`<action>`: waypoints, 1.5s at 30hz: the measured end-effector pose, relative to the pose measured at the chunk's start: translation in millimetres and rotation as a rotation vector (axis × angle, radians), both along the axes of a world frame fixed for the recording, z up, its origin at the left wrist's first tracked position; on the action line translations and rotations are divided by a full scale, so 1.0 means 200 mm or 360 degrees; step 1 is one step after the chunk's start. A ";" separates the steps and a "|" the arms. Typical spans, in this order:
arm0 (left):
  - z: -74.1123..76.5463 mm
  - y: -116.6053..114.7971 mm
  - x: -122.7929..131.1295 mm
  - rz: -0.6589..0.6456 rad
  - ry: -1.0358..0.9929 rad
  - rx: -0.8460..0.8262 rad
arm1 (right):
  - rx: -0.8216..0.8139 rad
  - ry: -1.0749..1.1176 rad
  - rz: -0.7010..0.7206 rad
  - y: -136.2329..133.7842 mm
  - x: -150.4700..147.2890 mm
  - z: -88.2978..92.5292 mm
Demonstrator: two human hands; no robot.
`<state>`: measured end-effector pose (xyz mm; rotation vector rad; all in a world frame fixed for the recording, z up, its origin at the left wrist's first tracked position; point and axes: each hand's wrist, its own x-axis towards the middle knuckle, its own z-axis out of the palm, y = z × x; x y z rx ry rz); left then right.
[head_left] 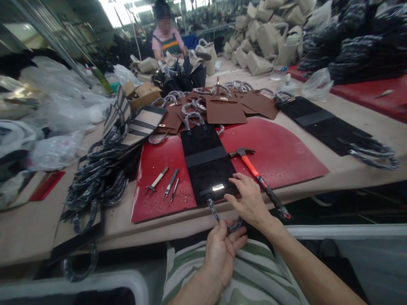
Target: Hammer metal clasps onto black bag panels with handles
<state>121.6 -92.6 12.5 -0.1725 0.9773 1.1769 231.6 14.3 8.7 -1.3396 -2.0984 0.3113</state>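
A long black bag panel [208,165] lies on the red mat [276,148], with a wrapped handle at each end and a shiny metal plate [218,187] near its lower edge. My left hand [222,250], palm up below the table edge, has its fingers curled round the near wrapped handle [213,209]. Over the panel's lower right corner rests my right hand [248,197], fingers apart, touching the edge. To the right lies a hammer [254,169] with an orange and black handle. Left of the panel are a pronged tool [157,180] and two slimmer metal tools [171,182].
Brown panels [224,111] with wrapped handles are heaped behind the mat. A stack of black wrapped handles [95,182] stands at left, another black panel [324,123] at right. Beige bags [263,42] are piled farther back, and a person [167,40] is across the table.
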 end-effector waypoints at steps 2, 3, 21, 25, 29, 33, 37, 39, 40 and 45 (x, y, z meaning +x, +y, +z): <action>-0.01 -0.01 -0.04 -0.0088 0.0083 -0.0013 | -0.0057 -0.0094 0.0086 0.03 -0.02 -0.01; -0.02 -0.01 -0.06 -0.0142 0.0123 -0.0009 | -0.0070 -0.0141 0.0101 0.04 -0.03 -0.01; 0.21 0.44 -1.09 -0.0931 0.3483 0.0135 | 0.0097 -0.0311 0.0114 0.09 -0.04 -0.12; 0.22 0.57 -1.19 -0.1313 0.3590 -0.0045 | 0.0075 -0.0312 0.0111 0.09 -0.04 -0.12; 0.20 0.68 -1.29 -0.1667 0.3438 -0.0182 | 0.0037 -0.0313 0.0098 0.08 -0.05 -0.11; 0.18 0.75 -1.38 -0.1797 0.3244 -0.0159 | -0.0027 -0.0344 0.0085 0.07 -0.05 -0.09; 0.19 0.73 -1.44 -0.1298 0.2656 0.0097 | -0.0089 -0.0357 0.0066 0.06 -0.06 -0.08; 0.20 0.69 -1.42 -0.0811 0.2154 0.0350 | -0.0109 -0.0346 0.0070 0.05 -0.06 -0.07; 0.20 0.66 -1.38 -0.0575 0.1921 0.0476 | -0.0115 -0.0341 0.0073 0.05 -0.06 -0.07; 0.14 0.53 -1.07 -0.0013 0.1368 0.0781 | -0.0115 -0.0314 0.0080 0.05 -0.05 -0.08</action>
